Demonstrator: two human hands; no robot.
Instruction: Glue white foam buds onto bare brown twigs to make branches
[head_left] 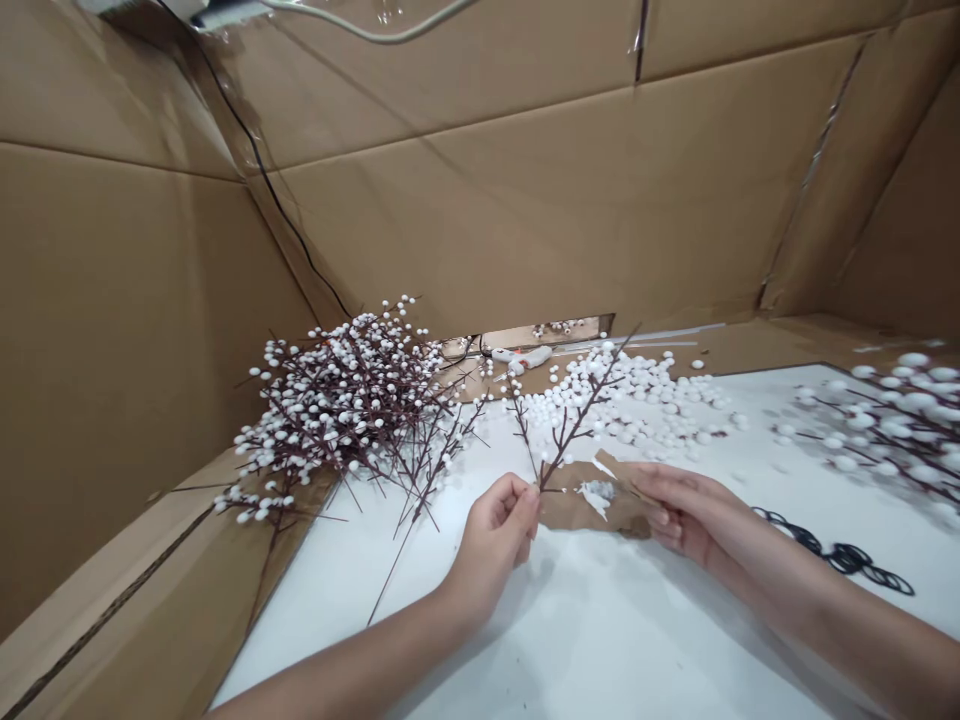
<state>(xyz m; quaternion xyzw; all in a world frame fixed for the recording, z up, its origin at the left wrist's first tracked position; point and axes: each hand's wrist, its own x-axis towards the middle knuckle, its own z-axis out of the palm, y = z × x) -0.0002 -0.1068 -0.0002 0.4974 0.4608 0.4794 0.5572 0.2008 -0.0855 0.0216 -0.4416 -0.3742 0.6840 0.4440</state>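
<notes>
My left hand (499, 520) is closed in a pinch on a dark brown artificial twig (576, 425), which slants up to the right and bears no berries on its side shoots. Just right of it, my right hand (694, 505) grips the edge of a torn piece of brown cardboard (562, 512). A white lump (598, 495), perhaps glue, lies on the cardboard. Behind the twig, many loose white berries (637, 385) are spread over the white table top (600, 620). Whether the twig's lower end touches the cardboard is hidden by my left fingers.
A thick pile of white-berried branches (352, 390) stands at the left, with bare twigs (420, 465) in front. More berried branches (892, 420) lie at the right, near black rings (847, 557). A white glue gun (523, 358) rests by a slot in the cardboard wall (525, 210).
</notes>
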